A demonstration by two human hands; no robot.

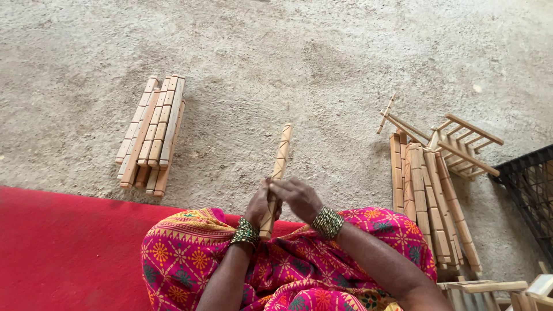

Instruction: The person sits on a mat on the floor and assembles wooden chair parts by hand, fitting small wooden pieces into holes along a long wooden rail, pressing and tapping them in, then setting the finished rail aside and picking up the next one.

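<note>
While both sets of fingers (275,190) are closed about its lower half, the pale, notched wooden slat (279,167) stands nearly upright over the lap, its top tipped slightly away and to the right, its foot hidden between the palms

Item held: one slim slat of light unfinished wood, cross-notched at intervals. Judged light, rigid, dry and not slippery; thin enough that it might snap at a notch if levered. Best taken low on the shaft, where the grip now sits, or at a plain stretch between notches

Left hand (259,207): wrapped round the slat near its base, green beaded bangle at the wrist, forearm rising from lower left

Right hand (299,198): laid over the left, fingers curled onto the slat just above, matching bangle, forearm angled in from lower right

Surroundings: pink and yellow patterned cloth (288,265) over the knees; red mat (63,247) beneath, to the left; grey concrete floor (299,63) beyond. Stack of similar notched slats (151,133) well apart on the left. Second row of slats (429,201) on the right, with a small ladder-like wooden frame (464,147) lying just beside its far end; black plastic crate (533,190) at the right edge
</note>
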